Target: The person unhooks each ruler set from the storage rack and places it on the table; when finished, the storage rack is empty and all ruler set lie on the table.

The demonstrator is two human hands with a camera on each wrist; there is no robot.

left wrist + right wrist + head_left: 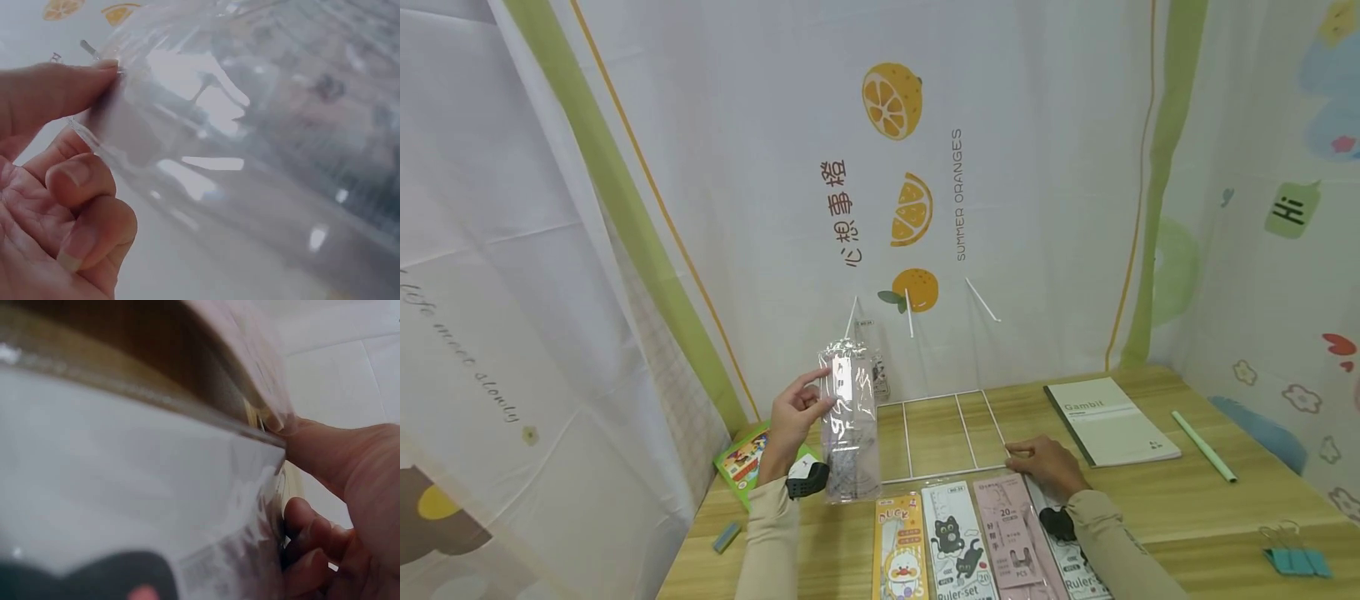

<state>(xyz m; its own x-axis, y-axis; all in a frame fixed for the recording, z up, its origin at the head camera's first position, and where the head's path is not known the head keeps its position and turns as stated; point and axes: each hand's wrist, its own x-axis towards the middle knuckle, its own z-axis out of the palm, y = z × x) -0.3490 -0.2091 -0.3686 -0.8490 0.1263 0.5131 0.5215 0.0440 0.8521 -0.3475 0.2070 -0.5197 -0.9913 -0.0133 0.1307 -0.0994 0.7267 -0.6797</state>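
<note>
My left hand (799,410) pinches the left edge of a clear-wrapped pink ruler set (850,433), thumb in front in the left wrist view. The set hangs upright, its top overlapping the left prong of a white wire rack (942,476). Glare hides much of its print. Another packet (882,379) shows partly behind it. At the rack's front right corner, my right hand (1047,468) grips the wire with curled fingers. Just below it lie a pink ruler set (1009,533) and a white cat ruler set (1078,571); their wrappers crowd the thumb in the right wrist view.
A yellow duck packet (898,546) and a black-cat ruler set (957,537) lie at the front. To the right are a notebook (1112,421), a pale green stick (1204,447) and teal binder clips (1297,561). A green booklet (743,463) and a small blue-grey block (726,537) lie left.
</note>
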